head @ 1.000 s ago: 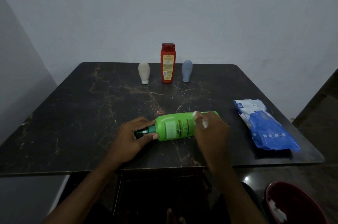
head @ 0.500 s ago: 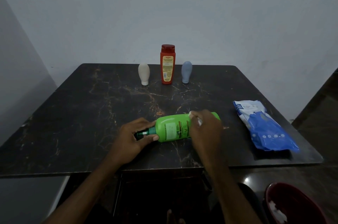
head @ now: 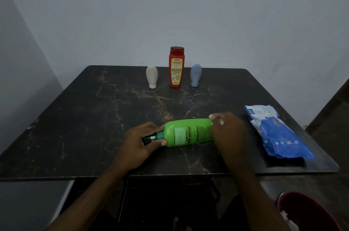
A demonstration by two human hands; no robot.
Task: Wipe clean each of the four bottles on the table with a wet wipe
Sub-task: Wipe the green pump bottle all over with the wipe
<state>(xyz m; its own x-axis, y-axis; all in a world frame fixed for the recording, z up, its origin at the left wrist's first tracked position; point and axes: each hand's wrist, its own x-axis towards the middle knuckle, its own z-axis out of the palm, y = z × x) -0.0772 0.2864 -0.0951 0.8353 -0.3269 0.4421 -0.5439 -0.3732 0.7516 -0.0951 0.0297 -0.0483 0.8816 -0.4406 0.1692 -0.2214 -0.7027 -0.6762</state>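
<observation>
Green pump bottle (head: 188, 132) lies on its side near the table (head: 94, 117) front, long axis left-right. Left hand (head: 140, 142) pinches the pump neck; right hand (head: 228, 132) clamps the wet wipe (head: 221, 122) over the base end - I'd stroke leftward along the body next.

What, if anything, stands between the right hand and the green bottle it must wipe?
Nothing visible. The right hand, holding a white wipe, rests on the green bottle at its base end; the left hand grips its pump neck.
</observation>
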